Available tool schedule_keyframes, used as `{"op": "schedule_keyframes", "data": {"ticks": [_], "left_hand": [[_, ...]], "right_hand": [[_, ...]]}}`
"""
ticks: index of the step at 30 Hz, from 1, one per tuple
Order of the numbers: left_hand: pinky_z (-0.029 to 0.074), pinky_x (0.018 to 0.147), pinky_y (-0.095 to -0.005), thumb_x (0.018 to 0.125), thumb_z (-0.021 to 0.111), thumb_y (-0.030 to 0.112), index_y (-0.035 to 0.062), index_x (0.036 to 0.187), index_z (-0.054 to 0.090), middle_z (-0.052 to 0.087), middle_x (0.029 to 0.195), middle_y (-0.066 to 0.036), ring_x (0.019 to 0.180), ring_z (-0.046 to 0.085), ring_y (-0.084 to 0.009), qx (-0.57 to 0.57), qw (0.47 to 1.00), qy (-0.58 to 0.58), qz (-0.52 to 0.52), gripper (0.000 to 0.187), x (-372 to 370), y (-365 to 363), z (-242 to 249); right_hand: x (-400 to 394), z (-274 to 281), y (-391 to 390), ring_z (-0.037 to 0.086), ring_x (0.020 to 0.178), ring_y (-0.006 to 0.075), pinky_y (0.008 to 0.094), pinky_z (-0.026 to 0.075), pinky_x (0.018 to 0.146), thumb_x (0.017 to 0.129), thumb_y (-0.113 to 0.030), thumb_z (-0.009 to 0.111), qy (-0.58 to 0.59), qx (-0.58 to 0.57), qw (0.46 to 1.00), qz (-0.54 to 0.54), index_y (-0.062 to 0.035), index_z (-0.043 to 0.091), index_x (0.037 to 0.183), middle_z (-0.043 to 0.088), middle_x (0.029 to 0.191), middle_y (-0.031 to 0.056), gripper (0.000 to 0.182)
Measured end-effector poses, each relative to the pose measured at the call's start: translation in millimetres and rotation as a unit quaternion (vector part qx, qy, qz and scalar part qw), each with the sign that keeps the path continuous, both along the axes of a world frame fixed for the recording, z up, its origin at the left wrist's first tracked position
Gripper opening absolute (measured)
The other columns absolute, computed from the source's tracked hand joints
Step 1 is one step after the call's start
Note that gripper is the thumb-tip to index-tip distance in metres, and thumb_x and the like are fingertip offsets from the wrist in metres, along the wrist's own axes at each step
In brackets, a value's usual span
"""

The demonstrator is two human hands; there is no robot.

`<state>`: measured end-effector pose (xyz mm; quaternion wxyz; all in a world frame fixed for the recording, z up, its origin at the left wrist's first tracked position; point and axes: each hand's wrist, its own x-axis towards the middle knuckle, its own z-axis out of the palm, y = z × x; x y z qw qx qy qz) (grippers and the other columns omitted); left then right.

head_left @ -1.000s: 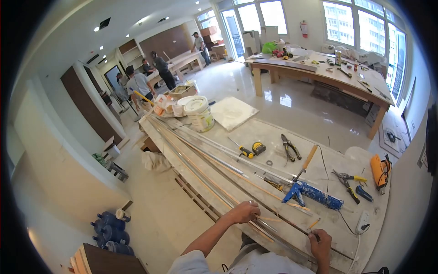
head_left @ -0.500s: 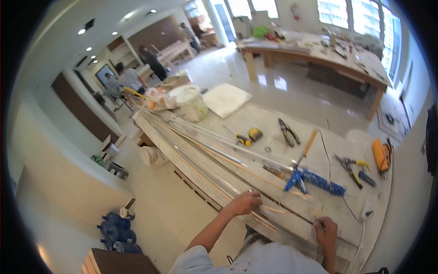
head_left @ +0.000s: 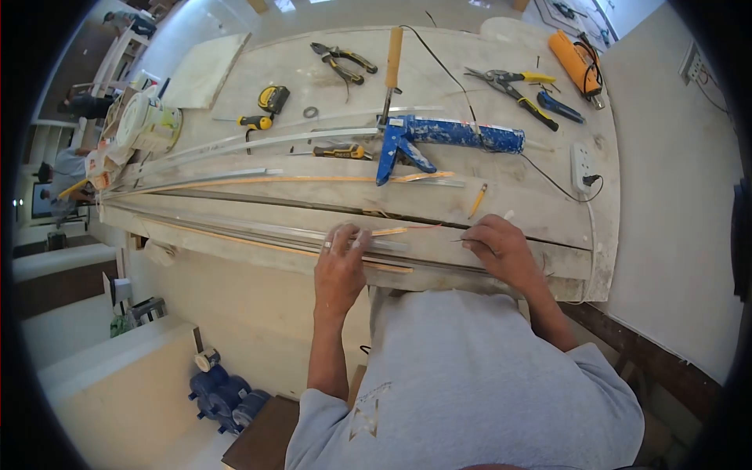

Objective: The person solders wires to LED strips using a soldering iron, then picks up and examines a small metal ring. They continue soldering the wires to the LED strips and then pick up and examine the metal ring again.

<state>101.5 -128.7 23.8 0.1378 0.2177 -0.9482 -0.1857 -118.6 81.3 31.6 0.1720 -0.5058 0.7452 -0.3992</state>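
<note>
My left hand [head_left: 341,266] is closed over a thin orange strip [head_left: 390,232], which looks like an LED strip with a reddish wire-like end. Beneath that hand run long metal channels [head_left: 290,233] along the bench's near edge. To the right, my right hand [head_left: 501,249] is pinched, with a small thin dark tip poking out from its fingers; what it holds is too small to name. A pencil [head_left: 477,201] lies just beyond the right hand. Farther back rests a blue caulking gun [head_left: 462,133], touching the long strips, with a yellow-handled utility knife [head_left: 342,151] beside it.
Across the bench [head_left: 439,70] lie pliers [head_left: 345,63], a tape measure [head_left: 273,99], a screwdriver [head_left: 254,122], snips [head_left: 513,90] and an orange tool [head_left: 576,63]. A power strip [head_left: 581,167] sits at the right edge. A bucket [head_left: 149,121] stands at the far left; people are beyond.
My view has tilted down and turned toward the bench. The left hand still holds the strip, and the right hand stays pinched, now lying over the bench nearer the strip's end.
</note>
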Motion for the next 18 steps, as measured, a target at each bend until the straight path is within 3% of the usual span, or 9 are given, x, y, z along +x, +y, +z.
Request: {"op": "schedule_keyframes", "data": {"ticks": [4,9,16,18], "left_hand": [[0.047,0.094,-0.0453,0.078,0.063,-0.002,0.0073,0.111,0.064,0.056,0.113,-0.012,0.113,0.054,-0.0344,0.019,0.999,0.028,-0.032,0.034,-4.8,7.1,-5.8],[0.039,0.103,-0.0555,0.080,0.065,0.007,0.0090,0.110,0.063,0.054,0.117,-0.010,0.118,0.052,-0.0330,0.003,0.997,0.027,-0.071,0.030,-5.7,11.4,-17.8],[0.037,0.106,-0.0563,0.082,0.067,0.012,0.0086,0.112,0.063,0.053,0.119,-0.010,0.121,0.050,-0.0315,-0.012,0.997,-0.006,-0.071,0.031,-8.6,14.8,-17.9],[0.035,0.107,-0.0560,0.077,0.075,0.013,0.0106,0.115,0.062,0.051,0.119,-0.009,0.120,0.049,-0.0322,0.017,0.998,-0.002,-0.052,0.041,-9.9,18.8,-12.3]], "right_hand": [[1.7,-5.7,-8.4,0.059,0.077,0.0292,0.0390,0.048,0.068,0.080,-0.008,0.072,0.022,0.004,0.999,0.030,-0.0056,0.066,0.090,0.058,0.082,0.0102,0.011],[5.6,-6.0,-17.6,0.060,0.080,0.0307,0.0412,0.049,0.068,0.080,-0.007,0.070,0.025,0.017,0.999,0.017,-0.0064,0.064,0.092,0.058,0.084,0.0114,0.013],[25.4,-9.2,-26.7,0.060,0.078,0.0319,0.0427,0.050,0.066,0.081,-0.010,0.067,0.058,0.036,0.997,0.032,-0.0064,0.060,0.089,0.056,0.083,0.0121,0.011],[36.3,-17.6,-29.0,0.060,0.077,0.0309,0.0419,0.051,0.063,0.081,-0.008,0.066,0.087,0.047,0.995,0.016,-0.0064,0.059,0.090,0.055,0.082,0.0110,0.011]]}}
